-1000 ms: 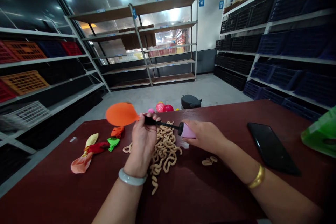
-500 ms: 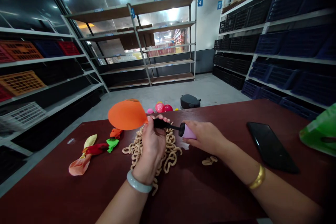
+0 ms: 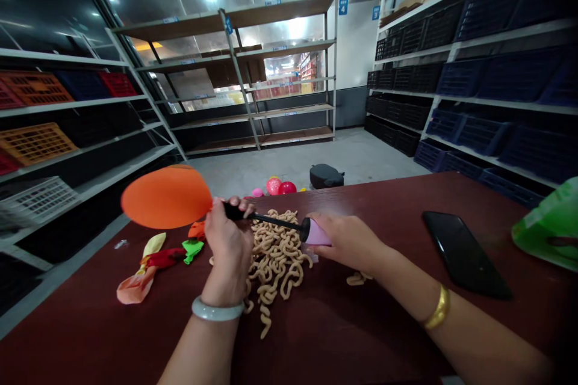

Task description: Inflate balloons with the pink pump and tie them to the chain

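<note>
My left hand (image 3: 227, 245) is closed around the black nozzle of a hand pump (image 3: 275, 222), pinching the neck of a partly inflated orange balloon (image 3: 166, 197) onto it. The balloon sticks out to the left above the dark red table (image 3: 361, 337). My right hand (image 3: 347, 240) grips the pump's pink barrel, with the thin black rod drawn out between my hands. Under the pump lies a heap of tan chain links (image 3: 275, 258). Limp balloons (image 3: 156, 258) in yellow, red, green and orange lie left of the heap.
A black phone (image 3: 465, 255) lies on the table at the right, a green plastic bag (image 3: 548, 228) at the right edge. Inflated balloons (image 3: 280, 185) and a black bag (image 3: 326, 175) sit on the floor beyond the table. Shelving with crates lines both sides.
The orange balloon has grown larger. My left hand moved left, drawing the pump rod further out of the pink barrel.
</note>
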A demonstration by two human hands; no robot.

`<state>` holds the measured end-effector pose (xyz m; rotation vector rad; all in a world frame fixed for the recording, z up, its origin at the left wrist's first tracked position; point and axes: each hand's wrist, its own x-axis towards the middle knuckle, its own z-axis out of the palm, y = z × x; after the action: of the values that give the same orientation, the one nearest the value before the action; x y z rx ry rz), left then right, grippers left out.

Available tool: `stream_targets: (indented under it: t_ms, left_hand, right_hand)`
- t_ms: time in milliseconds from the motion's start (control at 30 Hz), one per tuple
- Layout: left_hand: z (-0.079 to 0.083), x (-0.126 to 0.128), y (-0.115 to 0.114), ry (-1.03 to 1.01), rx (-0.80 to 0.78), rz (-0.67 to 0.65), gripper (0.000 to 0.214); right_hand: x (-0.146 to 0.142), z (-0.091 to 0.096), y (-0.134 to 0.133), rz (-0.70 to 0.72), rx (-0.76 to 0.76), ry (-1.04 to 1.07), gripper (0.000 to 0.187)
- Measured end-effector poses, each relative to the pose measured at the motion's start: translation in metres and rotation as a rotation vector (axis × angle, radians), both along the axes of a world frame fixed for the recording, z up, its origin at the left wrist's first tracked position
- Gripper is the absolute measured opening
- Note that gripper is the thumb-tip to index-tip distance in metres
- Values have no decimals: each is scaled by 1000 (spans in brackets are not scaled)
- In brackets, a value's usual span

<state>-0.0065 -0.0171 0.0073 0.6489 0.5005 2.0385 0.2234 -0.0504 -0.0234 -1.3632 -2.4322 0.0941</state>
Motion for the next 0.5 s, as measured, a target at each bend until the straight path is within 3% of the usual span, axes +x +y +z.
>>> stream_targets:
  t_ms: [100, 200, 500]
  left_hand:
    - [8, -19, 3, 13, -5, 123, 17]
    - [7, -19, 4, 28, 6, 137, 20]
    - [-26, 45, -9, 2, -68, -87, 24]
  right_hand:
    - [0, 0, -1, 35, -10, 10, 59]
    - [0, 1, -2, 41, -12, -6, 60]
    - [-4, 3, -6, -5, -15, -45, 56]
